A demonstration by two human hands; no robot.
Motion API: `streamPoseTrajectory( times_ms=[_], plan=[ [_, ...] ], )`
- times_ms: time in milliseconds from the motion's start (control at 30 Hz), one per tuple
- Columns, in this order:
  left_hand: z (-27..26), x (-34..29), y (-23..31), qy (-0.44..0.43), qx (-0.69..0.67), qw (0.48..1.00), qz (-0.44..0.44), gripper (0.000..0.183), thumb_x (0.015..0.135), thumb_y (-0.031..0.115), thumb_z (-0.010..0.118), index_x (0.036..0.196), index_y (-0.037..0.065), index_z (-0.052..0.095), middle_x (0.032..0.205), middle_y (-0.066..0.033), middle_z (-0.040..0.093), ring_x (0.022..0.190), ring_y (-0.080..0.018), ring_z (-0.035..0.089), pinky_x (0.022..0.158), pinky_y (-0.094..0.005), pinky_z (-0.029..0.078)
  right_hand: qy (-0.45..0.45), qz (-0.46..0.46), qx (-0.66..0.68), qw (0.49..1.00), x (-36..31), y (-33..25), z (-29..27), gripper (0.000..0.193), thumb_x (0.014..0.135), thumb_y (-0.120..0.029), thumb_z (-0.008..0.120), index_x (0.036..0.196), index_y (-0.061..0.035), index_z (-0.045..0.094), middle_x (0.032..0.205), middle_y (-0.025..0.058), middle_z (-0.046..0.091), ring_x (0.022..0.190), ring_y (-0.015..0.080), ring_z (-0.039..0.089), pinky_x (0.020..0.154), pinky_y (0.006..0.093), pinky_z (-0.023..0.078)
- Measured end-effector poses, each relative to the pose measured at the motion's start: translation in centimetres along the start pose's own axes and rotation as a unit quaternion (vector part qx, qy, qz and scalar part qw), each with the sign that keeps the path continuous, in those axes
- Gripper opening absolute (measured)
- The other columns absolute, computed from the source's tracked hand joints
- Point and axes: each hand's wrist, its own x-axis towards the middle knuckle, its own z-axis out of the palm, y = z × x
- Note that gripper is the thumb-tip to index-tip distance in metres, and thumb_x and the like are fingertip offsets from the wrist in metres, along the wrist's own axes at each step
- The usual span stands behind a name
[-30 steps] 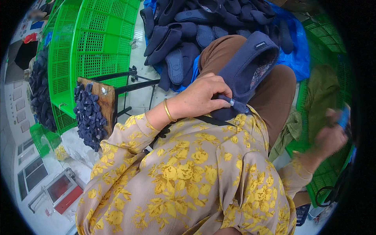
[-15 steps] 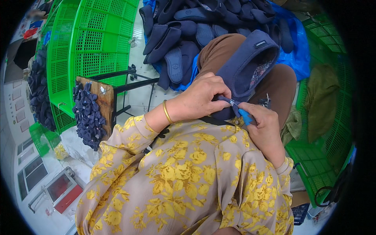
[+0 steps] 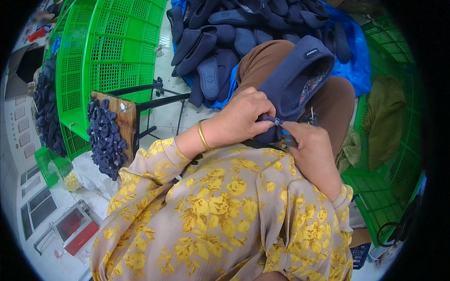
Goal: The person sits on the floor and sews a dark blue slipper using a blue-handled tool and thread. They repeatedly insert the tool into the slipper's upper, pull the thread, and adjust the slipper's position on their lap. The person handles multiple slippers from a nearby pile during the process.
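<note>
Navy slipper [image 3: 286, 86] sits in the person's lap, on the brown trousers [image 3: 340, 100], opening up, far end leaning toward the right knee. Left hand [image 3: 241, 117]: grip closed, thumb and forefinger pinching a small navy fabric piece [image 3: 268, 118] at the slipper's near end. Gold bangle [image 3: 203, 136] on that wrist. Right hand [image 3: 313, 147]: fingertips bunched against the same piece, right by a shiny bit [image 3: 278, 122] at its middle. A sliver of blue shows under those fingers; from where I stand I can't tell what it is or whether that grip has hold of it. Small dark thing [image 3: 311, 117] with a pale strand just beyond the right knuckles, too small to make out. To the person's left, wood-topped bench [image 3: 130, 119] on a black metal frame, heaped with navy fabric bits [image 3: 107, 140]. Green crate [image 3: 124, 51] behind it. Ahead, a pile of navy slippers [image 3: 194, 51] on blue sheeting [image 3: 358, 72]. Olive cloth [image 3: 386, 122] in the right-hand green crate [image 3: 377, 194].
</note>
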Motion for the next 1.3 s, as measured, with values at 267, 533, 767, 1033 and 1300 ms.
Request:
streamPoseTrajectory(
  times_ms=[267,533,767,1033,1300],
  plan=[
    [1.2,-0.9,0.0,0.062,0.018,0.998,-0.016,0.013,0.073,0.006,0.075,0.082,0.005,0.066,0.083,-0.0066,0.061,0.082,-0.0268,0.056,0.075,-0.0359,0.047,-0.003,-0.010,-0.052,0.999,0.8,0.2,2.2,0.023,0.068,0.000,0.068,0.084,-0.0016,0.052,0.069,0.0176,0.060,0.068,0.0351,0.063,0.063,0.0440,0.050],
    [0.6,-1.6,0.9,0.095,0.057,0.994,-0.003,0.014,0.074,0.010,0.076,0.084,0.007,0.067,0.085,-0.0050,0.062,0.085,-0.0253,0.057,0.076,-0.0363,0.043,-0.014,0.028,-0.079,0.996,0.2,-0.3,1.8,0.026,0.068,-0.001,0.068,0.089,-0.0030,0.053,0.072,0.0166,0.061,0.069,0.0343,0.064,0.064,0.0442,0.051],
    [1.2,-2.1,1.4,0.117,0.096,0.988,0.014,0.016,0.072,0.010,0.077,0.083,0.006,0.066,0.082,-0.0068,0.061,0.082,-0.0267,0.056,0.075,-0.0366,0.043,-0.071,0.093,-0.037,0.992,-0.4,-0.5,1.5,0.033,0.071,0.002,0.064,0.101,-0.0025,0.051,0.078,0.0215,0.064,0.075,0.0394,0.064,0.068,0.0485,0.050],
    [1.7,-2.1,0.5,0.110,0.006,0.993,0.030,0.015,0.068,0.003,0.076,0.081,0.003,0.068,0.078,-0.0073,0.060,0.076,-0.0256,0.057,0.069,-0.0349,0.046,-0.030,0.063,-0.037,0.997,-0.4,0.5,2.9,0.032,0.071,0.004,0.060,0.101,-0.0008,0.050,0.078,0.0219,0.065,0.073,0.0400,0.065,0.067,0.0494,0.050],
    [1.7,-2.1,0.3,0.112,0.012,0.992,0.050,0.016,0.069,0.004,0.077,0.083,0.003,0.070,0.077,-0.0069,0.060,0.074,-0.0240,0.057,0.068,-0.0336,0.046,-0.012,0.069,-0.007,0.998,-0.2,1.1,3.7,0.034,0.070,0.006,0.059,0.102,-0.0013,0.049,0.079,0.0222,0.064,0.074,0.0403,0.064,0.068,0.0500,0.050]
  ],
)
